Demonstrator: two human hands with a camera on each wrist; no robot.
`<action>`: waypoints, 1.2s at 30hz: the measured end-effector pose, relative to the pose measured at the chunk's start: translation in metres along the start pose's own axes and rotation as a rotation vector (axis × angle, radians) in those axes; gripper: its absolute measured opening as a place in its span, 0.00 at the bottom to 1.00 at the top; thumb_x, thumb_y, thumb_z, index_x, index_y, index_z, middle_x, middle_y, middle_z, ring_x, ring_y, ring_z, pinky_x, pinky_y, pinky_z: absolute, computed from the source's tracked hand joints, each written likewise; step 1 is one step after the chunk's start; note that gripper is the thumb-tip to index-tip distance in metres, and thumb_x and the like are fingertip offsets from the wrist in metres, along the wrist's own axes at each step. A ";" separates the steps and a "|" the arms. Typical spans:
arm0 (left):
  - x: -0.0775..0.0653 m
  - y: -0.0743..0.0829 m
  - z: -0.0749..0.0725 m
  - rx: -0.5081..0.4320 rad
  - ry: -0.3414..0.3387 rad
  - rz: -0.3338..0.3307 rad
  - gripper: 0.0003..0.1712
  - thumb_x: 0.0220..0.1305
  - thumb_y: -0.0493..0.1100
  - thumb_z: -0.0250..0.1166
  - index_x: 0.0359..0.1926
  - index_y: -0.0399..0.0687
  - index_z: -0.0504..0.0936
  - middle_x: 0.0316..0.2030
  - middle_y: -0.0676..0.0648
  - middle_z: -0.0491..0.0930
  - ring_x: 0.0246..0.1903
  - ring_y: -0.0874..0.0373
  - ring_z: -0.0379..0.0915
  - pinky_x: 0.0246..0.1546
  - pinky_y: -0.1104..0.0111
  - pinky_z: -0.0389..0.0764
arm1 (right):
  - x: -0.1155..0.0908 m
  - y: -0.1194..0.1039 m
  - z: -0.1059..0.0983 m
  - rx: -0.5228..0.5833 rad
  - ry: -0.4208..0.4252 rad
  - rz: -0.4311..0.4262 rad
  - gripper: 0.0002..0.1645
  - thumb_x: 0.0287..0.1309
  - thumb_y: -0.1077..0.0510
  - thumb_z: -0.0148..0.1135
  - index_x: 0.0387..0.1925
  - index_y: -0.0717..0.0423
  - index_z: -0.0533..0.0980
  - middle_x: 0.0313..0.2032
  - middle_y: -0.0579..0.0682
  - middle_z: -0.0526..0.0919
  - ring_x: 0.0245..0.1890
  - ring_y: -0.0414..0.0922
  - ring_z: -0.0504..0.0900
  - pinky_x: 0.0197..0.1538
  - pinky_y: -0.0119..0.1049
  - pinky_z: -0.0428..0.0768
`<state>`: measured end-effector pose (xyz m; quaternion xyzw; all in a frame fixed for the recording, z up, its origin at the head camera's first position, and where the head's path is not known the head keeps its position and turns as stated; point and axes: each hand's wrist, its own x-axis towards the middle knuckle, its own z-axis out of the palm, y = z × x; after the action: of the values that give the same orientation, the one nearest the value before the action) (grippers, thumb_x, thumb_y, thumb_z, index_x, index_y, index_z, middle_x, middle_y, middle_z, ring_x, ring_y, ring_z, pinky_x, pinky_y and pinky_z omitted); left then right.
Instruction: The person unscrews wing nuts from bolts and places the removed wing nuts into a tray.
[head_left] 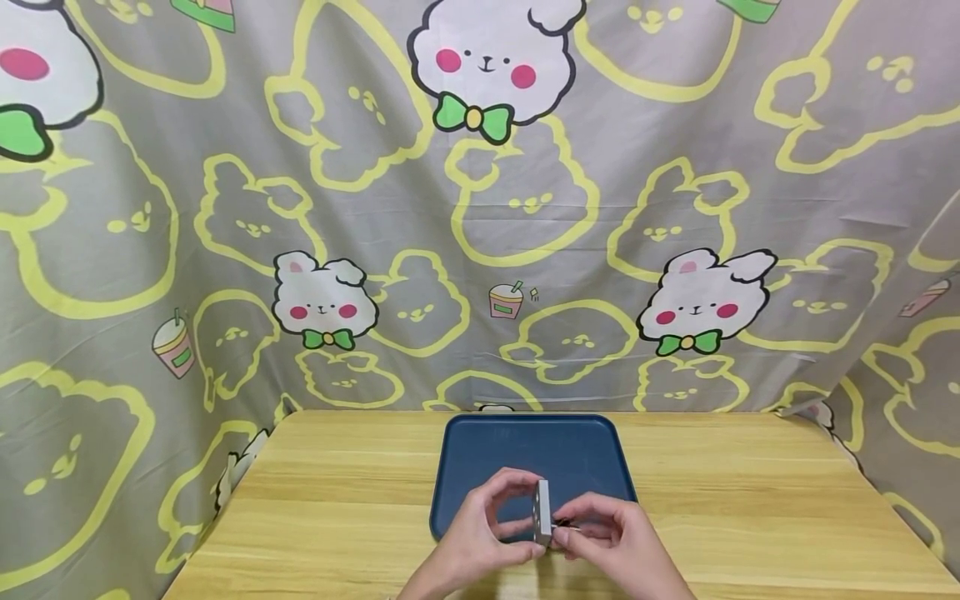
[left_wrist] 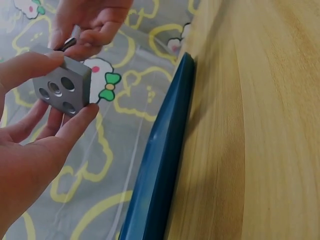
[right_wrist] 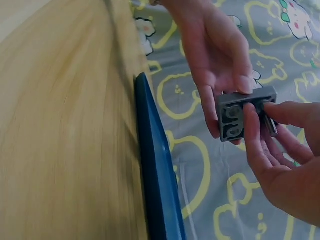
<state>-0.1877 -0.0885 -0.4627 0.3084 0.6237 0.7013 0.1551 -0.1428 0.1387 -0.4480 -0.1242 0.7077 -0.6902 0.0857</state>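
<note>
My left hand (head_left: pixel 480 525) holds a grey square block (head_left: pixel 543 512) by its edges, upright above the near part of the tray. Several round holes show on the block's face (left_wrist: pixel 56 86) in the left wrist view. The right wrist view shows the other side (right_wrist: pixel 232 122), hollowed out with dark curved recesses. At that hollow side, the right hand (head_left: pixel 618 529) pinches a small, slim metal rod (right_wrist: pixel 271 126) between thumb and fingers. Its fingertips are right at the block, and they partly hide the rod, so I cannot tell whether its end sits in a hole.
A dark blue tray (head_left: pixel 540 446) with a raised rim lies on the light wooden table (head_left: pixel 345 483), behind and under the hands. A grey patterned curtain (head_left: pixel 420 225) with cartoon faces hangs at the back and both sides of the table.
</note>
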 end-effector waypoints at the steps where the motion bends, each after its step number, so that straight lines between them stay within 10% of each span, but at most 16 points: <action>1: 0.000 0.000 0.000 -0.005 0.002 -0.006 0.36 0.57 0.28 0.74 0.66 0.39 0.73 0.63 0.37 0.69 0.65 0.49 0.69 0.58 0.58 0.81 | -0.001 -0.001 0.002 -0.044 0.025 -0.031 0.14 0.64 0.59 0.71 0.46 0.65 0.83 0.42 0.58 0.86 0.40 0.48 0.89 0.43 0.37 0.88; 8: -0.001 0.001 -0.001 -0.029 0.007 -0.030 0.36 0.57 0.29 0.74 0.66 0.41 0.73 0.63 0.39 0.72 0.64 0.49 0.71 0.57 0.58 0.82 | -0.001 0.007 0.011 -0.405 0.156 -0.552 0.15 0.56 0.67 0.75 0.42 0.47 0.84 0.38 0.44 0.86 0.35 0.39 0.87 0.37 0.31 0.87; 12: 0.000 0.002 -0.002 -0.052 0.007 -0.053 0.35 0.58 0.30 0.74 0.67 0.39 0.73 0.63 0.40 0.72 0.65 0.42 0.70 0.55 0.58 0.83 | 0.003 0.014 0.011 -0.585 0.206 -0.898 0.08 0.63 0.62 0.72 0.42 0.51 0.84 0.41 0.45 0.85 0.36 0.39 0.86 0.41 0.24 0.84; 18: -0.001 0.004 -0.001 -0.079 -0.008 -0.075 0.34 0.59 0.30 0.73 0.66 0.42 0.74 0.63 0.40 0.72 0.66 0.33 0.66 0.55 0.58 0.83 | 0.005 0.011 0.009 -0.779 0.229 -1.174 0.14 0.75 0.55 0.58 0.41 0.58 0.86 0.42 0.52 0.85 0.36 0.42 0.87 0.41 0.24 0.84; 25: -0.001 0.006 -0.001 -0.088 -0.012 -0.073 0.34 0.59 0.30 0.72 0.66 0.42 0.74 0.62 0.41 0.73 0.66 0.30 0.64 0.55 0.58 0.83 | 0.004 0.006 0.011 -0.852 0.256 -1.251 0.15 0.76 0.56 0.57 0.41 0.59 0.87 0.42 0.56 0.86 0.37 0.46 0.88 0.43 0.27 0.85; 36: -0.001 0.005 -0.004 -0.081 0.023 -0.040 0.37 0.56 0.27 0.73 0.66 0.38 0.72 0.63 0.38 0.71 0.66 0.41 0.69 0.57 0.58 0.81 | 0.001 0.003 0.010 -0.706 0.296 -1.072 0.11 0.65 0.58 0.71 0.47 0.57 0.85 0.46 0.53 0.87 0.39 0.47 0.89 0.46 0.26 0.84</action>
<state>-0.1887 -0.0931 -0.4583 0.2812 0.6024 0.7265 0.1742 -0.1412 0.1286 -0.4509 -0.3839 0.7360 -0.3734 -0.4140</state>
